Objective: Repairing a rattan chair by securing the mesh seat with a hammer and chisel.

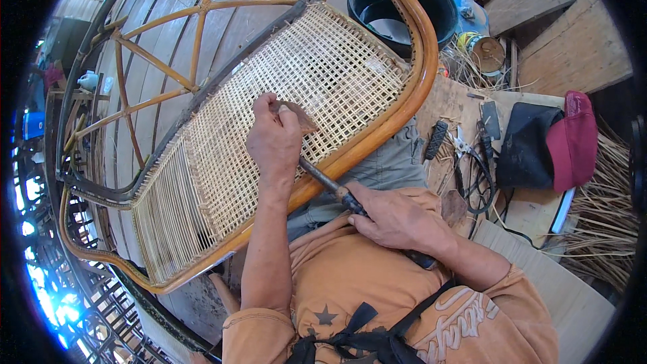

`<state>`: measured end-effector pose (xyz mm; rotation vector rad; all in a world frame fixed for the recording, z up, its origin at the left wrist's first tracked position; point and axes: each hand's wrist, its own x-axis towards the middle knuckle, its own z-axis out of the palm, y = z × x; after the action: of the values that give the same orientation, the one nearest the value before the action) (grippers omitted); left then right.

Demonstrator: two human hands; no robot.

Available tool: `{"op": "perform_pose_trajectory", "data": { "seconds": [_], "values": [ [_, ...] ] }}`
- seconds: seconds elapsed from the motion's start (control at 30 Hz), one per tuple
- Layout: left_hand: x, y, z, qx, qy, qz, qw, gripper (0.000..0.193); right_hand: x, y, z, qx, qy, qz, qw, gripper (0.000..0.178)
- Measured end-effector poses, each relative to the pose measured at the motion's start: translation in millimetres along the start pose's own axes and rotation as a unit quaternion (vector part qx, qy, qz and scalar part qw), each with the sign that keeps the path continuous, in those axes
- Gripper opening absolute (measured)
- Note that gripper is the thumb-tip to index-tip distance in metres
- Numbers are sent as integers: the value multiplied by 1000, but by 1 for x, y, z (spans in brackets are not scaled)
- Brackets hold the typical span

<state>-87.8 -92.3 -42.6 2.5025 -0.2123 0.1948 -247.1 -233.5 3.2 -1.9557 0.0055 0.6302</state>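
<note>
A rattan seat frame [421, 77] lies across my lap, its inside filled with pale open-weave cane webbing [350, 67]. My left hand [273, 138] is closed over the middle of the webbing, round a flat brown piece [300, 118] that sticks out beside its fingers. At the lower right, my right hand [401, 219] grips the black handle of a metal rod tool [320, 176]. The rod crosses the frame's near rail and runs up under my left wrist, which hides its far end. Whether the brown piece joins the rod, I cannot tell. Toward the left, the weave changes to parallel strands [172, 209].
A dark bucket [431, 7] holding liquid stands beyond the frame. To my right lie pliers [464, 145], a black cable [486, 195], a dark pouch [526, 145] and a maroon cap [574, 138]. Bundled cane strips [603, 212] lie farther right. Slatted boards [145, 27] extend behind the frame.
</note>
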Motion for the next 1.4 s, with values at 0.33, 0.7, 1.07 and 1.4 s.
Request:
{"op": "perform_pose_trajectory", "data": {
  "seconds": [0.33, 0.7, 1.07, 1.4],
  "values": [
    [-11, 7, -5, -14, -23, -32, 999, 30, 4, 0, 0, 3, -8, 10, 1000, 30],
    [-6, 8, -2, -27, -22, -54, 998, 27, 7, 7, 11, -2, 7, -15, 1000, 29],
    [1, 12, -3, 52, -39, -25, 998, 29, 3, 1, -2, 31, -23, -11, 999, 32],
    [3, 10, -18, -125, -93, -106, 982, 33, 2, 1, -4, -23, 7, 37, 999, 42]
  ]
}}
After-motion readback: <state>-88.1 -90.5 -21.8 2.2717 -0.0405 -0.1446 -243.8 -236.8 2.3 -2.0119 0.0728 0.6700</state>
